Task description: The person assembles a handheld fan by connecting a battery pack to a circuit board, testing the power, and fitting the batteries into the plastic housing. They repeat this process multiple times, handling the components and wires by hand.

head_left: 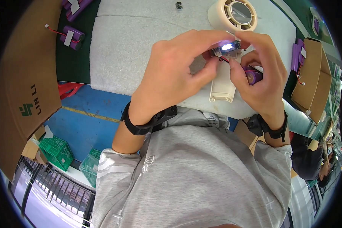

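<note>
My left hand pinches a small circuit board between thumb and fingers; a bright white light glows on the board. My right hand curls around a purple cylindrical battery, with its index finger reaching up to the board's right end. Thin red and black wires run below the board, between the two hands. Under my hands lies the cream handle shell of a handheld fan, its hollow inside facing up. Beyond it is the cream round fan head; my fingers hide where it meets the handle.
A white foam sheet covers the work surface, with a small dark part at its far side. Purple battery packs lie left and right. Cardboard boxes stand left and right. Another person is at the right.
</note>
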### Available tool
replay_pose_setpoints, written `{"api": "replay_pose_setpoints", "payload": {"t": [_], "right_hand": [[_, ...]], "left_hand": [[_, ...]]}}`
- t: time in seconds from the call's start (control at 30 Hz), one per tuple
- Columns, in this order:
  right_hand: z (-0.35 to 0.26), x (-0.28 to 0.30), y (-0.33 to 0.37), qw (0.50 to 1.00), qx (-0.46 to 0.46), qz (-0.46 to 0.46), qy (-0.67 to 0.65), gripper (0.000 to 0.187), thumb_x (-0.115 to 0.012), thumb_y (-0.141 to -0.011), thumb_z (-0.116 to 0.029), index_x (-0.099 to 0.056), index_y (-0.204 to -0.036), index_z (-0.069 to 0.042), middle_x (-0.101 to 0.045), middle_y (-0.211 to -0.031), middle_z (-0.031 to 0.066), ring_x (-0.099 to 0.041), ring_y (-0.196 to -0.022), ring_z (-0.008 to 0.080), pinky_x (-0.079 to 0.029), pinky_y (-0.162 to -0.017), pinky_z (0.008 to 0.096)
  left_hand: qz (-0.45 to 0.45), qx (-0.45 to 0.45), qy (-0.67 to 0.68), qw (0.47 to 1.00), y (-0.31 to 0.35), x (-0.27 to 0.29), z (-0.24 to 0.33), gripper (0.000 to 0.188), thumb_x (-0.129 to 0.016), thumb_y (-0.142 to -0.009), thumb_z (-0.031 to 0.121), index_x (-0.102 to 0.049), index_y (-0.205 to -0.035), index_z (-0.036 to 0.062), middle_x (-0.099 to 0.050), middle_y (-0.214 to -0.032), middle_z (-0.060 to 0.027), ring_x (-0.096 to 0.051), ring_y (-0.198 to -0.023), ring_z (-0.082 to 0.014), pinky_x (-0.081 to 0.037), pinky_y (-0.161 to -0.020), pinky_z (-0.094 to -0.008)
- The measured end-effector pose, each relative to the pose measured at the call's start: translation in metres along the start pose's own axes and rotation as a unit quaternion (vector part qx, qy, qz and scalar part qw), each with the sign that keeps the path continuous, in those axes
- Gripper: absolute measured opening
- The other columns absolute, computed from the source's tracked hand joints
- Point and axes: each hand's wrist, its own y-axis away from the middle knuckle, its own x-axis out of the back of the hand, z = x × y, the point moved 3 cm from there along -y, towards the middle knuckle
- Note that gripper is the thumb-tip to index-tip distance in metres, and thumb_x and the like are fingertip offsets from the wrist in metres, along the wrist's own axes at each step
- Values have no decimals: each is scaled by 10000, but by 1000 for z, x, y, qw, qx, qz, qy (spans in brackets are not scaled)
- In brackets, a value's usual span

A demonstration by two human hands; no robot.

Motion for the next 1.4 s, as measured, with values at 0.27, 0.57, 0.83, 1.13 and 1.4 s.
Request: {"api": "replay_pose_setpoints", "payload": {"t": [0.27,0.57,0.83,1.13,1.4], "right_hand": [[6,-2,-1,997,63,23,38,393,-754,-669,72,-636,-1039,10,-644,-1001,90,-585,-648,93,-472,-571,207],[9,-1,0,999,9,41,28,398,-788,-669,47,-658,-1042,-1,-667,-932,75,-615,-716,99,-495,-621,216],[6,-1,-2,997,44,23,50,409,-787,-658,50,-688,-1051,1,-677,-909,85,-637,-746,127,-512,-656,230],[6,-2,-1,997,54,31,41,382,-770,-659,63,-693,-1029,7,-683,-912,96,-639,-753,126,-501,-658,218],[4,-4,0,999,-12,33,6,319,-766,-721,37,-685,-1028,0,-676,-896,52,-590,-708,71,-462,-621,185]], "left_hand": [[17,-48,-39,998,-8,0,0,387,-658,-732,-78,-664,-1110,1,-694,-983,-106,-663,-806,-151,-532,-710,-232],[41,-10,-35,998,-5,3,-3,274,-681,-716,-70,-722,-975,5,-703,-894,-96,-664,-753,-147,-524,-650,-221],[50,-26,-56,997,-5,2,-2,239,-688,-712,-52,-734,-939,7,-707,-849,-82,-666,-706,-132,-515,-612,-207],[41,-16,-53,998,-5,3,-2,230,-684,-709,-55,-738,-924,6,-701,-841,-82,-671,-703,-136,-519,-610,-203],[57,34,-8,998,-1,-6,-2,334,-709,-699,-15,-661,-1028,21,-656,-875,-56,-640,-771,-140,-509,-666,-235]]}}
